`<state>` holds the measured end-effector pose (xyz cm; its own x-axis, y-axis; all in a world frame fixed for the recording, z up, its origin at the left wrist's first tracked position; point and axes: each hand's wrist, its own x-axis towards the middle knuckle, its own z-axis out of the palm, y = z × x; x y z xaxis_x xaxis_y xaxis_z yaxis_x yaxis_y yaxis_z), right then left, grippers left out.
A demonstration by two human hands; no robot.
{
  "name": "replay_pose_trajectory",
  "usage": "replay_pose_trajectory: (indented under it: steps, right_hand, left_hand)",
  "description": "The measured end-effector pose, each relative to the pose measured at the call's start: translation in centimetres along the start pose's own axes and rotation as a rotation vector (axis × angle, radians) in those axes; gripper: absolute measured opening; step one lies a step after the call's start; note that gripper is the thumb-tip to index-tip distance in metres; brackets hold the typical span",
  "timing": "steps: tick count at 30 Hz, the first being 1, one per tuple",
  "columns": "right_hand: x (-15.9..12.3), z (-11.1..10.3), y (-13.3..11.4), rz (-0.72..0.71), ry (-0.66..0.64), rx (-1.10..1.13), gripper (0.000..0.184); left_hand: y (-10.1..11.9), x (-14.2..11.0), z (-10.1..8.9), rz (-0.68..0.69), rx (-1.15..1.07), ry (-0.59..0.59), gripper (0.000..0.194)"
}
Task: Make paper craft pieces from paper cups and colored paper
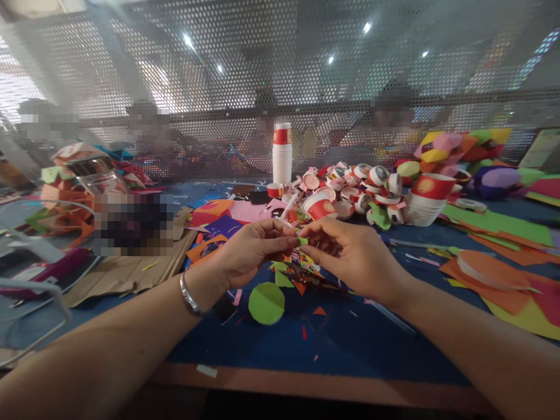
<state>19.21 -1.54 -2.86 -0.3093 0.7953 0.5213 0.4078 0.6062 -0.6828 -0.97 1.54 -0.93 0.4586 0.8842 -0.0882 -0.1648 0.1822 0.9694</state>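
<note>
Between my two hands is a small piece of green paper (303, 241). My left hand (258, 248), with a silver bracelet (189, 293) at the wrist, pinches it from the left. On the other side the fingers of my right hand (354, 254) are closed on it too. Below them a round green paper disc (266, 303) lies flat on the blue table (350, 350). Just beyond it, partly hidden under my hands, is a heap of coloured paper scraps (306, 271).
Behind my hands stand a tall stack of paper cups (282, 154), a pile of cut cup pieces (350, 184) and a tilted cup stack (429, 198). Flattened cardboard (144, 268) lies left, coloured paper sheets (503, 224) right. A perforated metal screen (245, 87) closes the back.
</note>
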Motion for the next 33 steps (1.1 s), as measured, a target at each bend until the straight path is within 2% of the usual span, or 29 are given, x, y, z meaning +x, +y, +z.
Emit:
replay_pose_trajectory:
  steps: [4,12,16,24,30,33]
  right_hand:
    - [0.02,0.0,-0.21,-0.004,0.01,0.01,0.016]
    - [0.38,0.19,-0.35,0.123,0.046,0.162,0.015]
    - [0.4,0.13,-0.65,0.129,0.038,0.206,0.011]
    - [0.17,0.06,-0.44,0.125,0.001,0.215,0.008]
    - [0.11,0.0,-0.44,0.063,0.003,0.113,0.012]
    - [0.13,-0.03,-0.55,0.058,0.005,0.109,0.013]
  left_hand:
    - [-0.02,0.16,-0.09,0.048,0.006,-0.012,0.021]
    - [-0.28,0.14,-0.18,0.122,0.07,-0.032,0.02]
    - [-0.3,-0.04,0.12,0.134,0.095,-0.055,0.021]
    - [0.22,-0.3,-0.01,0.008,0.069,-0.165,0.022]
    - [0.39,-0.27,-0.45,-0.061,0.123,-0.256,0.02]
    - [0.47,-0.19,-0.49,-0.064,0.097,-0.26,0.017]
